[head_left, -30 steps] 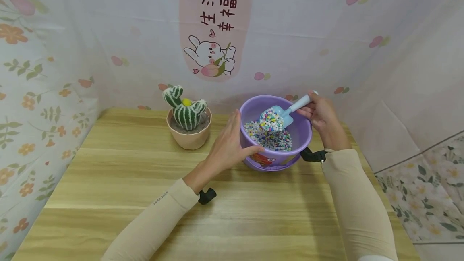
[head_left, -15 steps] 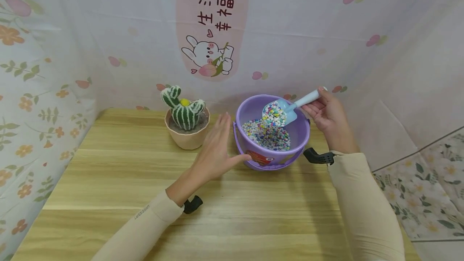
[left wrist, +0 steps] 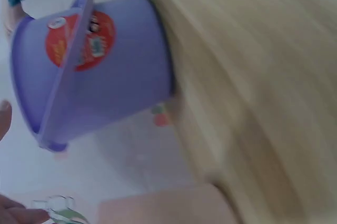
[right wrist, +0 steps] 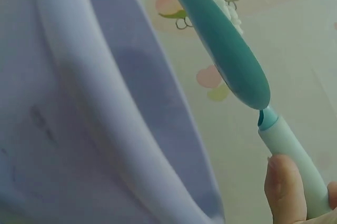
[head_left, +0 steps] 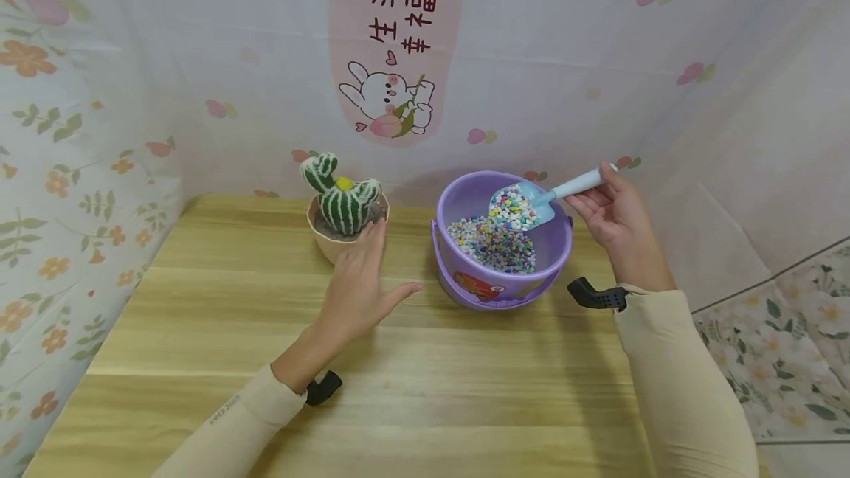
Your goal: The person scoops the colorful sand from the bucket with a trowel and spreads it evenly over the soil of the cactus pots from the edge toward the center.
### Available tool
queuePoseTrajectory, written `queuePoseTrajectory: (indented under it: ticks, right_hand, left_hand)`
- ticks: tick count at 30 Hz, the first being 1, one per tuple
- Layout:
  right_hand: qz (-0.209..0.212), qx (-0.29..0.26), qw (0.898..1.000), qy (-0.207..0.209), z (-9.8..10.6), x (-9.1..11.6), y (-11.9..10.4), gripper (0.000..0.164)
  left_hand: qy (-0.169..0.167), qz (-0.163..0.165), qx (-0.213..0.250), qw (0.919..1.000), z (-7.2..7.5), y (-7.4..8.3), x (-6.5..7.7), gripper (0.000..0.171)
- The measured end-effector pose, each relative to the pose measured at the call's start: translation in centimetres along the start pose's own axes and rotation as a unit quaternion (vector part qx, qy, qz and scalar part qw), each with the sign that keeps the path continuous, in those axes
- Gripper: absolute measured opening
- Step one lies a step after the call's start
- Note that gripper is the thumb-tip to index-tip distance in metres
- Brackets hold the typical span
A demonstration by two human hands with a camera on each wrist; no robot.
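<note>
My right hand (head_left: 620,223) grips the pale handle of a light blue toy scoop (head_left: 576,184), heaped with small multicoloured pebbles (head_left: 513,209). The scoop hangs over a purple bucket (head_left: 458,199), whose bottom is covered with more such pebbles (head_left: 491,246). The right wrist view shows the scoop's underside (right wrist: 226,50) above the bucket rim, with white pebbles over its edge. My left hand (head_left: 355,293), fingers straight and thumb spread, is in front of a peach flower pot (head_left: 325,243) holding a knitted cactus (head_left: 341,209). Whether it touches the pot, I cannot tell.
The bucket's purple carrying handle (head_left: 458,295) hangs down its front. Behind the wooden table (head_left: 425,389) stands a printed cloth backdrop (head_left: 265,94), close to the pot and bucket. Cloth (head_left: 60,279) also covers the left side.
My left hand has let go of the bucket's rim and moved left to the flower pot. The right hand has moved the loaded scoop slightly right; the bucket's handle now shows.
</note>
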State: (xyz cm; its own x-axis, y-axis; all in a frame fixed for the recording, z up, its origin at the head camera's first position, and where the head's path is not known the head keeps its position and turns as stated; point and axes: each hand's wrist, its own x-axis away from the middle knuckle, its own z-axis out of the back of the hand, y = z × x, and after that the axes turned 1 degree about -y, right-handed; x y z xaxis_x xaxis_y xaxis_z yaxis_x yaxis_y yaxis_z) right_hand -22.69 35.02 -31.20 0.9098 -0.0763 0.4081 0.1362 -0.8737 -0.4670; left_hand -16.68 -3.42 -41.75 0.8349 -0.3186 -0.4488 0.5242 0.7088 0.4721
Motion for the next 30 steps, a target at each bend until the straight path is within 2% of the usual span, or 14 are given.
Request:
queuePoseTrajectory:
  ticks: [8, 13, 16, 18, 21, 25, 30]
  right_hand:
    - [0.009, -0.018, 1.000, 0.006, 0.5, 0.9, 0.2, 0.038]
    - [-0.002, -0.037, 0.999, 0.015, 0.9, 1.3, 0.1, 0.042]
    - [-0.006, -0.040, 0.999, 0.019, 1.1, 1.5, 0.0, 0.041]
    - [-0.005, -0.042, 0.999, 0.018, 1.3, 1.6, 0.0, 0.040]
    - [-0.002, -0.045, 0.999, 0.013, 1.6, 1.8, 0.0, 0.040]
    - [0.005, -0.043, 0.999, 0.004, 1.8, 2.0, 0.1, 0.040]
    - [0.007, -0.043, 0.999, 0.001, 1.9, 2.2, 0.3, 0.039]
  left_hand:
    - [0.116, 0.022, 0.005, 0.9930, -0.2, -3.0, 0.2, 0.107]
    - [0.200, 0.038, 0.003, 0.9791, -0.9, -5.0, 0.4, 0.109]
    - [0.231, 0.052, 0.003, 0.9716, -1.2, -6.0, 0.5, 0.110]
    - [0.235, 0.062, -0.001, 0.9700, -1.3, -6.5, 0.4, 0.113]
    - [0.219, 0.092, -0.002, 0.9714, -1.5, -7.1, 0.3, 0.117]
    - [0.167, 0.153, 0.016, 0.9738, -1.5, -7.9, -0.1, 0.127]
    - [0.118, 0.215, 0.064, 0.9673, -1.3, -8.9, -0.8, 0.138]
